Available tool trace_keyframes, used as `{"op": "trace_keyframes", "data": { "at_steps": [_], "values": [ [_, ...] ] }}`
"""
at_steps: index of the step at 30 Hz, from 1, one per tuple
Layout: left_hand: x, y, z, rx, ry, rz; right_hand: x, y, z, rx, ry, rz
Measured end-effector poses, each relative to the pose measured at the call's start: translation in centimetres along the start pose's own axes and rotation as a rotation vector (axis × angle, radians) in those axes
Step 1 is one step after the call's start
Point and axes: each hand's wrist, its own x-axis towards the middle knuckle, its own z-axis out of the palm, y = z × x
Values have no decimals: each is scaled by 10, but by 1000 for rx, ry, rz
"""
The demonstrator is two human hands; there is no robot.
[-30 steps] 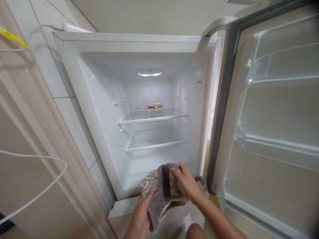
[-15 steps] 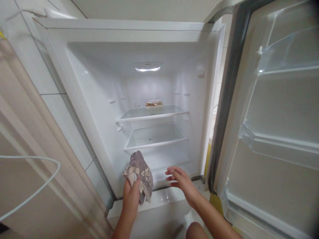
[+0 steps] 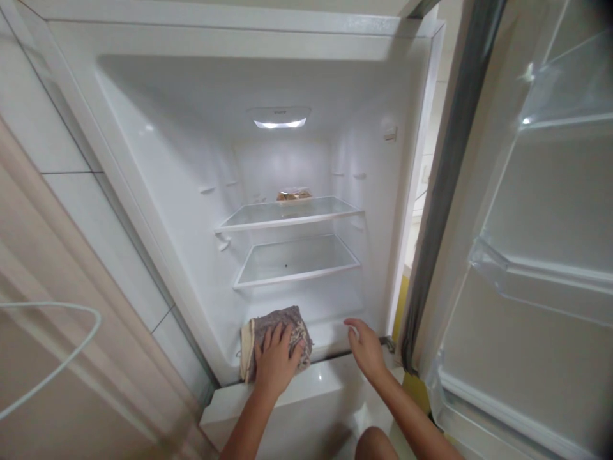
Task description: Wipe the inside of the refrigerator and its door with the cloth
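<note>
My left hand (image 3: 278, 354) lies on a grey-brown cloth (image 3: 299, 316) with cream patches, its fingers spread flat over it. The cloth is folded and rests at the bottom front of the fridge interior (image 3: 330, 297), toward the left. To the right, my right hand (image 3: 366, 351) hovers by the fridge's front edge, loosely curled with index finger and thumb apart. Nothing shows in it. Two glass shelves sit above the cloth, the upper one (image 3: 287, 215) and the lower one (image 3: 299, 259), which carries a small dark speck.
A clear-wrapped brown food pack (image 3: 294, 194) sits at the back of the upper shelf. The open fridge door (image 3: 550, 204) with clear bins stands on the right. Below is a white drawer front (image 3: 287, 415). A pale cable (image 3: 90, 338) loops at the left.
My left hand has gone from gripping the bunched, raised cloth to lying flat on it at the fridge bottom. My right hand has shifted slightly right, its fingers more curled. The view has moved closer.
</note>
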Motion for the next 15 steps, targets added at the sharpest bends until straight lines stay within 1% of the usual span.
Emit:
{"op": "trace_keyframes", "data": {
  "at_steps": [2,4,7,8,10,12,15],
  "values": [
    [4,1,10,67,95,22,11,11,0,-75,30,-57],
    [6,0,20,102,163,63,18,23,3,-142,45,-106],
    [10,-5,27,99,229,133,18,42,10,-221,65,-141],
    [11,-8,27,85,225,156,17,49,13,-245,66,-150],
    [12,-12,26,48,179,175,12,59,17,-331,57,-192],
    [8,-15,25,41,128,137,7,67,19,-466,47,-255],
    [-4,-18,28,104,130,68,5,72,19,-620,45,-324]
  ]
}}
